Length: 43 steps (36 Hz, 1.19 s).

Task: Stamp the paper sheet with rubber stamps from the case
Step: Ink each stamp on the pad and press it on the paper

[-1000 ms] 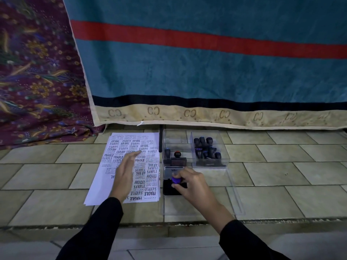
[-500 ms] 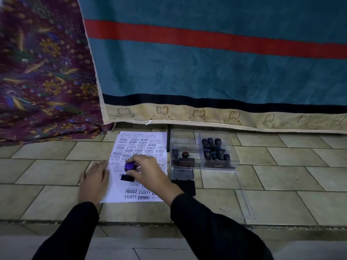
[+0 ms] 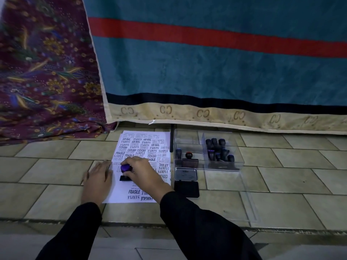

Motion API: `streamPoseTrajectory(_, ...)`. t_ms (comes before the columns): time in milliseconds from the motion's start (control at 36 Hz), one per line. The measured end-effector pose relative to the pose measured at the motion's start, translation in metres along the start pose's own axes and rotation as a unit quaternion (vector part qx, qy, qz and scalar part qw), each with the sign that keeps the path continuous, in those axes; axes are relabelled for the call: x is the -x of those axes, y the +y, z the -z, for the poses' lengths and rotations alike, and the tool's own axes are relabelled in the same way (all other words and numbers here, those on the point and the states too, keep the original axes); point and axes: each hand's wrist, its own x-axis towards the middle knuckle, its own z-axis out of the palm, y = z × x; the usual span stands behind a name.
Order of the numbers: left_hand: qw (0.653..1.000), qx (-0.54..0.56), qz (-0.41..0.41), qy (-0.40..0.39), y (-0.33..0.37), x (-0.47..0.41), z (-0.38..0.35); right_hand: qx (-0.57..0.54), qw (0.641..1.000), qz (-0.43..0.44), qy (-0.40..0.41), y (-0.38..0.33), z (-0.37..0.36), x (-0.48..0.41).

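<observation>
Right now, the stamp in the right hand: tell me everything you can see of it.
The stamp has a glossy purple knob, plastic by the look, above a black rectangular base. It stands upright, base down on the paper sheet, left of middle. The right hand grips the knob, fingers curled round it. The left hand lies flat on the sheet's left edge, apart from the stamp. Its printing face is hidden.

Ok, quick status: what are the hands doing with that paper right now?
Right hand grips purple-topped stamp, base on paper sheet. Left hand flat on sheet's left edge. Nothing blocking.
</observation>
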Motion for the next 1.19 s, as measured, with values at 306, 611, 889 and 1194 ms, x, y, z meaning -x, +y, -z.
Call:
streamPoseTrajectory(306, 1.0, 0.0, 0.011, -0.001, 0.002, 0.002, -0.001, 0.059, 0.998, 0.004, 0.001, -0.003, -0.012, -0.001)
streamPoseTrajectory(611, 1.0, -0.002, 0.012, 0.0, 0.001, 0.002, -0.005, 0.071, 0.997, 0.024, -0.004, -0.003, -0.014, -0.001)
streamPoseTrajectory(889, 1.0, -0.01, 0.007, 0.009, -0.001, 0.003, -0.004, -0.067, 0.994, -0.053, 0.074, 0.003, 0.006, -0.006)
streamPoseTrajectory(1194, 1.0, -0.009, 0.014, 0.016, 0.0, 0.002, -0.005, 0.059, 0.966, -0.138, 0.213, 0.067, 0.16, 0.006)
